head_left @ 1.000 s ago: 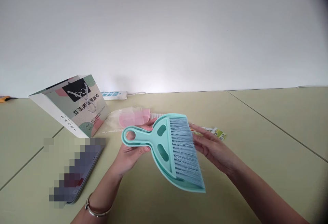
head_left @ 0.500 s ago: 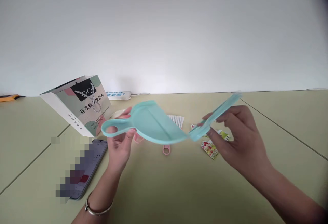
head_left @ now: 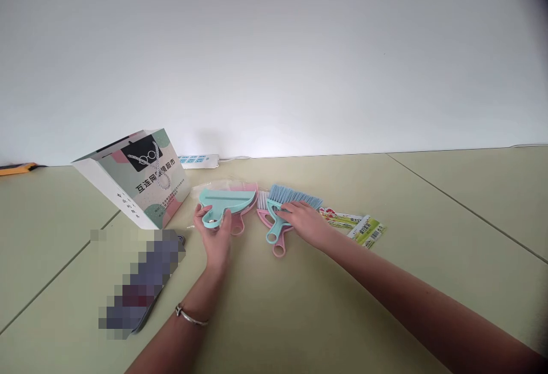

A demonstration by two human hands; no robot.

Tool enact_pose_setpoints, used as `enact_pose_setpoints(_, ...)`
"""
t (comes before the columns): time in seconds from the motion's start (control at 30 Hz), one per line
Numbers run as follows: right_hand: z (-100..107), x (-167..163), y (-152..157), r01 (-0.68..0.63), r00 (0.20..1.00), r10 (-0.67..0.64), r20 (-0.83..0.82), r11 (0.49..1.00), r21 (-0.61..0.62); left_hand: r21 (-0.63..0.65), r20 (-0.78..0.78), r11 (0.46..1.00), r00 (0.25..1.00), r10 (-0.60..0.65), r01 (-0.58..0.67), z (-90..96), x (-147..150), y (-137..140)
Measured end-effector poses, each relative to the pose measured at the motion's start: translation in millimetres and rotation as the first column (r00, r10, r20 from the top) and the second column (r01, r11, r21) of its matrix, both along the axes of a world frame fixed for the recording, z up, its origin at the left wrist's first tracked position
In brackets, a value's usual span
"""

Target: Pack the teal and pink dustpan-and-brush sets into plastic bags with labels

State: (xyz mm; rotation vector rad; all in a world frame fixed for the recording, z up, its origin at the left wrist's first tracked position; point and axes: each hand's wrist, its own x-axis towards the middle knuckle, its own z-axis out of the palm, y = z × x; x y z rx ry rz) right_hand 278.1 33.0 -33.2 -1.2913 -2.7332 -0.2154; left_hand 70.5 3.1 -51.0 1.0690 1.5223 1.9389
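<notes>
My left hand [head_left: 214, 236] has its fingers round the handle of a teal dustpan [head_left: 229, 198], just over a pink dustpan [head_left: 253, 200] that is partly covered. On the right, my right hand [head_left: 306, 222] grips a teal hand brush [head_left: 278, 222] with blue bristles by the side of its head. That brush lies across a pink hand brush [head_left: 278, 248] with pale bristles, most of which is hidden beneath it. My right thumb is out of sight.
A paper bag [head_left: 149, 177] stands at the left behind a phone [head_left: 149, 282]. Printed cards [head_left: 369, 231] lie beside my right forearm. Clear plastic wrapping [head_left: 201, 185] is behind the dustpans, and a power strip [head_left: 199, 161] sits by the wall.
Both hands have gone down towards the table. The teal dustpan has come over the pink one, and the teal brush has moved left and down onto the pink brush.
</notes>
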Motion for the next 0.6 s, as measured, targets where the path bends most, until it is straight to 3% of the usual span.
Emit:
enact_pose_setpoints(0.1, 0, 2, -4, 0.016, 0.999, -0.016, -0.041, 1.0, -0.015, 0.001, 0.144, 0.999, 0.989, -0.04, 0.041, -0.9, 1, 3)
enact_pose_setpoints(0.17, 1, 7, -11, 0.031, 0.981, -0.035, -0.189, 0.999, -0.028, 0.078, 0.187, 0.996, 0.981, -0.045, 0.031, 2.6, -2, 3)
enact_pose_setpoints(0.23, 1, 12, -20, 0.026, 0.91, -0.052, -0.411, 0.997, -0.067, 0.173, 0.214, 0.985, 0.975, -0.057, 0.02, 9.9, -5, 2)
enact_pose_setpoints(0.33, 0, 22, -36, 0.036, 0.725, -0.138, -0.675, 0.986, -0.163, 0.279, 0.296, 0.958, 0.944, -0.147, 0.062, 25.3, -7, -2)
enact_pose_setpoints(0.43, 1, 31, -50, 0.096, 0.489, -0.305, -0.817, 0.95, -0.297, 0.309, 0.381, 0.938, 0.883, -0.275, 0.159, 38.4, -5, -9)
enact_pose_setpoints(0.53, 7, 34, -62, 0.052, 0.251, -0.463, -0.85, 0.884, -0.465, 0.227, 0.436, 0.91, 0.799, -0.414, 0.348, 44.7, 3, -16)
enact_pose_setpoints(0.6, 12, 32, -71, -0.047, 0.179, -0.548, -0.817, 0.825, -0.564, 0.172, 0.46, 0.866, 0.739, -0.492, 0.469, 45.9, 8, -20)
